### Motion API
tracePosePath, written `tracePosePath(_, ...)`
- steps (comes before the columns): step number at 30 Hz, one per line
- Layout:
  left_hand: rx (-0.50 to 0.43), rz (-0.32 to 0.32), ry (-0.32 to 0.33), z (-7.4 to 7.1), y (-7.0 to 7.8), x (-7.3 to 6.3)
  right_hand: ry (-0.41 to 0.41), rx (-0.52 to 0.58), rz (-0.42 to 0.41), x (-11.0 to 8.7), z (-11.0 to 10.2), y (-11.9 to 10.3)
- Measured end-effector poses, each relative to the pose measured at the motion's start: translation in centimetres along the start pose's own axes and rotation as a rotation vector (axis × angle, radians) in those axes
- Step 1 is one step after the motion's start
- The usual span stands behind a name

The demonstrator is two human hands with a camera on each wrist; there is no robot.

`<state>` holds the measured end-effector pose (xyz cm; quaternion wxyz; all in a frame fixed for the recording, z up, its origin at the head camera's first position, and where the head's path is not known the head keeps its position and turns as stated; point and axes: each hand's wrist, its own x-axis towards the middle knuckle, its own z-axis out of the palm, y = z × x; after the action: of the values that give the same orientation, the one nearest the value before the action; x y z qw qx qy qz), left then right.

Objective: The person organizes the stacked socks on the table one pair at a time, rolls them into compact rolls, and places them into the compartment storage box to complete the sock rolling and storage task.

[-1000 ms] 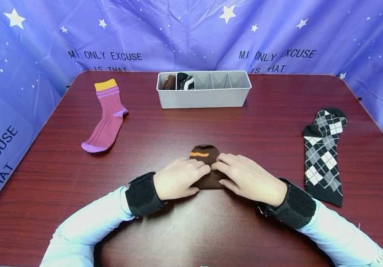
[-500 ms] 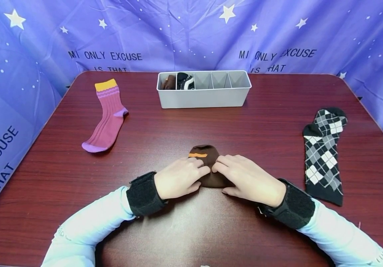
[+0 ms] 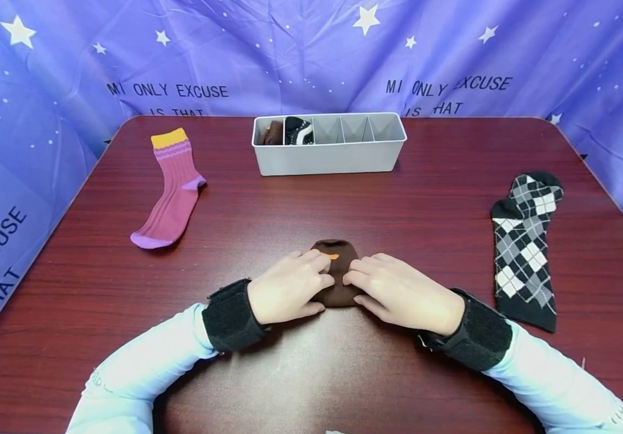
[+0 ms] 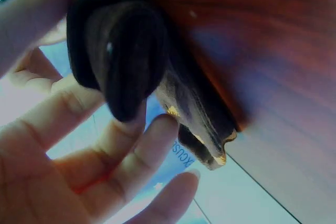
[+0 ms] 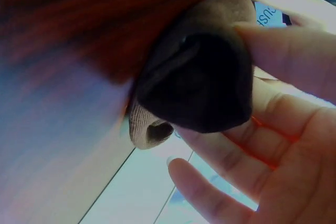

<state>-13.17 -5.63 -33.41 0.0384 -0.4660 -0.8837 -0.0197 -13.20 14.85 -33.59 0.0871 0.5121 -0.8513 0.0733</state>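
A brown sock (image 3: 341,294) with an orange stripe lies folded into a thick bundle on the table, close in front of the person. My left hand (image 3: 287,290) grips its left side, fingertips over the top and thumb at the near edge. From the other side my right hand (image 3: 405,294) holds it the same way. In the left wrist view the sock (image 4: 131,51) shows a rolled fold between thumb and fingers, with orange-yellow bits farther along. The right wrist view shows a dark hollow fold in the sock (image 5: 205,82), also between thumb and fingers.
A grey divided box (image 3: 328,160) stands at the back, with a brown bundle (image 3: 272,134) and a black-and-white bundle (image 3: 297,131) in its two leftmost compartments. A pink sock (image 3: 173,193) lies at left, a black argyle sock (image 3: 525,259) at right. Behind hangs a purple star-print curtain (image 3: 311,54).
The fingers have shifted slightly on the brown sock. Its orange stripe now shows less, partly covered by the left fingers. The view has shifted a little.
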Motion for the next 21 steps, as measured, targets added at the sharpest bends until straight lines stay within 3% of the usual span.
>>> tracePosePath(11, -0.107, 0.003, 0.077, 0.05, -0.07, -0.11, -0.013, 0.059, 0.086, 0.19, -0.51, -0.15)
tracePosePath(18, -0.143, -0.014, 0.005, -0.08, -0.01, -0.16, -0.011, 0.021, 0.061, 0.17, -0.28, -0.16)
tracePosePath(21, -0.144, -0.04, 0.013, -0.14, -0.07, -0.21, -0.01, 0.0, 0.062, 0.2, -0.17, -0.2)
